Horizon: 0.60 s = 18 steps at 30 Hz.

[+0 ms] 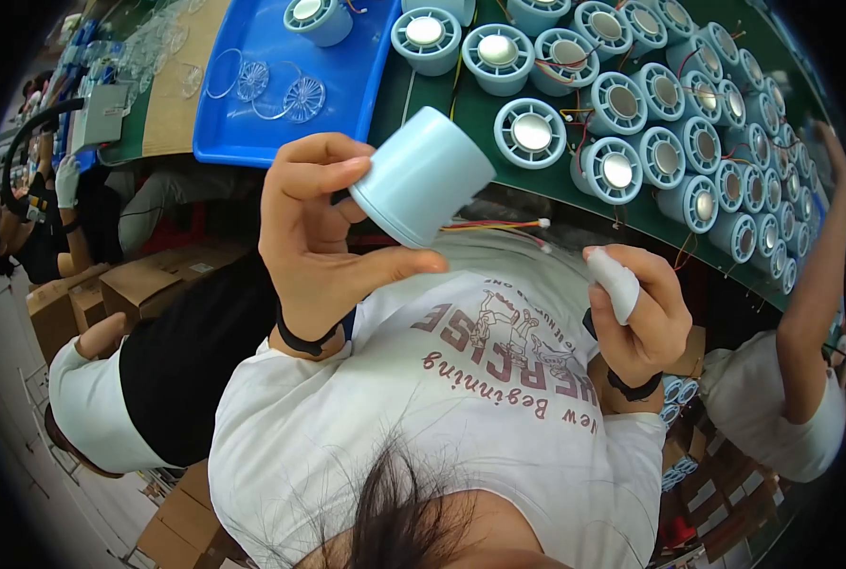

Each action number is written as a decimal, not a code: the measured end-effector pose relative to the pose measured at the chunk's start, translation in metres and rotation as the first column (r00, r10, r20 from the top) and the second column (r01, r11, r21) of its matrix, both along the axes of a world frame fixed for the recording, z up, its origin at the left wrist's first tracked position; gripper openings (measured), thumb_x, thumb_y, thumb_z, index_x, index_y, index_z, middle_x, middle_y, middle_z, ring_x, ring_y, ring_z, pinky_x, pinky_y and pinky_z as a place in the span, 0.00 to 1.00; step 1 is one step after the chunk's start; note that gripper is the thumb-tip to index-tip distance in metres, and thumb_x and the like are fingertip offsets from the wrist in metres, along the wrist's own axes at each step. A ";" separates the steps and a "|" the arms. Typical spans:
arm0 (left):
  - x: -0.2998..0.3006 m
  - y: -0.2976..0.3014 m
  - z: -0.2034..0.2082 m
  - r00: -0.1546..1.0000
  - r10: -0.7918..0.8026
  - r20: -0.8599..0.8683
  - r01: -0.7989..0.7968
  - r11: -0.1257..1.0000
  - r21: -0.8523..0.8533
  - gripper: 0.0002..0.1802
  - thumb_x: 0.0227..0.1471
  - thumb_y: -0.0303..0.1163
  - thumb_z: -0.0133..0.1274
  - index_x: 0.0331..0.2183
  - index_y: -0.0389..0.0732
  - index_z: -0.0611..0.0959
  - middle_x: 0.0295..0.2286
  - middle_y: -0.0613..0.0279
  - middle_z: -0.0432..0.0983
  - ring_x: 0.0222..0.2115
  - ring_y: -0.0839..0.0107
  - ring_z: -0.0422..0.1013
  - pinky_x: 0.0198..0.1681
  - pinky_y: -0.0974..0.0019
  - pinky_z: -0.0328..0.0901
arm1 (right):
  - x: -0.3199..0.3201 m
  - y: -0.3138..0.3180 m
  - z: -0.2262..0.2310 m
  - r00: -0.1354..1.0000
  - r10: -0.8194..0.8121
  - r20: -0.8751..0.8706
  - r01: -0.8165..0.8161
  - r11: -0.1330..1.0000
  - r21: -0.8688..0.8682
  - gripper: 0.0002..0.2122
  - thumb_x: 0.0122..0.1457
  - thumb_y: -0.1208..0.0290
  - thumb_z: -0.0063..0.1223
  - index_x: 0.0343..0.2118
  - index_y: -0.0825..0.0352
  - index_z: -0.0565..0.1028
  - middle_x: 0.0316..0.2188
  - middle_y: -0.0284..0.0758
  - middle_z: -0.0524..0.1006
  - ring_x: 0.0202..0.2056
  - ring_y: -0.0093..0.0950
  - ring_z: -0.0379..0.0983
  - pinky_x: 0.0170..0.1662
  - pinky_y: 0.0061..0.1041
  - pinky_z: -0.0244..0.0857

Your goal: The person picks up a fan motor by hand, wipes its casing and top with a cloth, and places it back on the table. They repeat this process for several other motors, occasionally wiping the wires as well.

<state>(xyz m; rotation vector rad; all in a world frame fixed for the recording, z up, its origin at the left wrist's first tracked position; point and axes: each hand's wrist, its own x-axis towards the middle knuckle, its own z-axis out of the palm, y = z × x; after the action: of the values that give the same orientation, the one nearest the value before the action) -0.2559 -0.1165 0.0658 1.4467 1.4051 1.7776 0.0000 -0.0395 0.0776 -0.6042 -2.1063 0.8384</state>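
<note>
Raised over the near edge of the table, a light-blue round plastic housing [425, 178] is tilted in my left hand [314, 223]. My left fingers and thumb grip it at its left side and lower rim. Thin red, yellow and white wires with small connectors [541, 224] stick out behind it to the right. Across a gap, my right hand [643, 318] has its fingers curled together around a small white piece [615, 284], cloth-like; whether it is a pad or a finger cover I cannot tell.
Many similar light-blue housings with round metal discs [534, 133] crowd the green table. A blue tray [358, 104] holds one housing and clear ribbed discs [304, 99]. Clear parts lie at the far left. Other people sit on both sides; a person's arm [812, 284] reaches in at right. Cardboard boxes [148, 280] stand left.
</note>
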 end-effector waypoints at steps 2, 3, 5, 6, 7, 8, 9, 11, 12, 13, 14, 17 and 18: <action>0.012 0.006 0.001 0.990 -0.136 0.037 0.136 0.991 0.010 0.41 0.26 0.26 0.75 0.45 0.38 0.70 0.44 0.52 0.67 0.47 0.65 0.69 0.41 0.66 0.74 | -0.008 -0.001 0.007 0.997 0.028 0.075 -0.034 0.996 0.078 0.19 0.41 0.85 0.61 0.41 0.73 0.78 0.35 0.39 0.75 0.24 0.26 0.69 0.27 0.23 0.65; 0.015 0.008 0.001 0.977 -0.208 0.055 0.207 0.978 0.020 0.43 0.26 0.26 0.75 0.45 0.38 0.68 0.44 0.50 0.67 0.48 0.63 0.69 0.43 0.65 0.74 | -0.011 -0.001 0.011 0.996 0.026 0.086 -0.033 0.997 0.072 0.19 0.41 0.85 0.61 0.41 0.73 0.78 0.35 0.39 0.75 0.24 0.26 0.69 0.27 0.23 0.65; 0.018 0.012 -0.002 0.945 -0.295 0.139 0.294 0.955 0.025 0.43 0.27 0.25 0.75 0.45 0.39 0.67 0.45 0.49 0.67 0.49 0.62 0.68 0.45 0.63 0.73 | -0.016 0.002 0.017 0.982 0.107 0.155 -0.132 0.978 0.164 0.22 0.40 0.85 0.60 0.43 0.72 0.77 0.34 0.38 0.73 0.23 0.26 0.66 0.25 0.23 0.62; 0.020 0.014 -0.004 0.904 -0.371 0.211 0.371 0.928 0.038 0.43 0.27 0.25 0.75 0.45 0.39 0.66 0.45 0.48 0.67 0.50 0.61 0.68 0.47 0.61 0.72 | -0.016 0.001 0.019 0.971 0.142 0.193 -0.182 0.961 0.206 0.23 0.40 0.84 0.59 0.45 0.72 0.77 0.33 0.38 0.72 0.22 0.26 0.65 0.24 0.23 0.61; 0.023 0.016 -0.005 0.852 -0.442 0.280 0.446 0.893 0.056 0.42 0.28 0.24 0.74 0.45 0.39 0.65 0.46 0.46 0.67 0.52 0.59 0.67 0.49 0.59 0.71 | -0.014 -0.001 0.019 0.971 0.131 0.202 -0.173 0.964 0.204 0.23 0.40 0.84 0.59 0.45 0.72 0.77 0.33 0.38 0.72 0.22 0.26 0.65 0.24 0.23 0.61; 0.025 0.016 -0.006 0.844 -0.452 0.288 0.455 0.888 0.059 0.42 0.28 0.24 0.74 0.45 0.39 0.65 0.46 0.46 0.67 0.52 0.59 0.67 0.49 0.59 0.71 | -0.013 -0.002 0.019 0.968 0.116 0.224 -0.169 0.957 0.235 0.22 0.40 0.84 0.58 0.44 0.71 0.77 0.32 0.37 0.72 0.21 0.27 0.64 0.23 0.22 0.60; 0.025 0.014 -0.005 0.831 -0.460 0.314 0.472 0.881 0.041 0.42 0.28 0.24 0.74 0.45 0.39 0.65 0.46 0.46 0.67 0.52 0.58 0.67 0.50 0.58 0.70 | -0.012 -0.005 0.019 0.965 0.099 0.243 -0.165 0.950 0.265 0.22 0.40 0.84 0.58 0.44 0.70 0.77 0.31 0.37 0.72 0.21 0.28 0.64 0.23 0.22 0.59; 0.027 0.012 -0.004 0.804 -0.471 0.363 0.504 0.864 0.004 0.42 0.29 0.23 0.74 0.45 0.39 0.64 0.46 0.45 0.67 0.52 0.57 0.66 0.51 0.57 0.69 | -0.010 -0.004 0.017 0.961 0.073 0.267 -0.153 0.944 0.293 0.21 0.41 0.83 0.57 0.43 0.69 0.78 0.30 0.36 0.71 0.21 0.28 0.64 0.22 0.21 0.58; 0.029 0.013 -0.004 0.798 -0.479 0.366 0.513 0.859 0.005 0.42 0.29 0.23 0.74 0.45 0.39 0.64 0.46 0.45 0.67 0.52 0.57 0.66 0.51 0.57 0.69 | -0.010 0.003 0.012 0.956 -0.168 0.242 0.084 0.943 0.323 0.20 0.41 0.84 0.56 0.42 0.69 0.78 0.28 0.36 0.71 0.20 0.29 0.63 0.21 0.21 0.57; 0.034 0.015 -0.004 0.818 -0.467 0.337 0.487 0.873 0.027 0.42 0.29 0.23 0.74 0.44 0.38 0.65 0.46 0.45 0.67 0.52 0.57 0.67 0.51 0.58 0.69 | -0.009 0.006 0.010 0.893 -0.398 0.209 0.313 0.884 0.347 0.18 0.41 0.84 0.55 0.40 0.68 0.78 0.27 0.36 0.70 0.20 0.30 0.63 0.21 0.22 0.57; 0.038 0.017 -0.004 0.839 -0.449 0.307 0.457 0.888 0.052 0.41 0.29 0.22 0.74 0.44 0.38 0.66 0.47 0.45 0.66 0.51 0.58 0.67 0.51 0.58 0.69 | -0.005 0.004 0.012 0.892 -0.401 0.211 0.315 0.883 0.348 0.18 0.41 0.84 0.55 0.40 0.68 0.78 0.27 0.36 0.70 0.20 0.30 0.63 0.21 0.22 0.57; 0.043 0.018 -0.006 0.876 -0.430 0.219 0.424 0.903 0.077 0.40 0.29 0.22 0.73 0.45 0.38 0.67 0.47 0.45 0.66 0.49 0.59 0.68 0.49 0.59 0.70 | 0.010 -0.009 0.021 0.978 -0.146 0.149 0.138 0.989 0.061 0.10 0.47 0.85 0.54 0.35 0.74 0.77 0.30 0.40 0.73 0.23 0.32 0.67 0.26 0.27 0.61; 0.044 0.018 -0.007 0.890 -0.427 0.161 0.421 0.904 0.075 0.40 0.29 0.22 0.73 0.45 0.38 0.69 0.46 0.46 0.65 0.48 0.60 0.68 0.48 0.59 0.71 | 0.011 -0.006 0.019 0.979 -0.143 0.147 0.135 0.989 0.063 0.10 0.47 0.85 0.54 0.35 0.74 0.77 0.30 0.40 0.73 0.23 0.32 0.67 0.26 0.27 0.61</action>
<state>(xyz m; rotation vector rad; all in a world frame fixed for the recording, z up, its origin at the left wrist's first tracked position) -0.2120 -0.0981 0.0591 1.4437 0.8847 1.6053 0.0107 -0.0451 0.0961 -0.7997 -2.1856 0.6749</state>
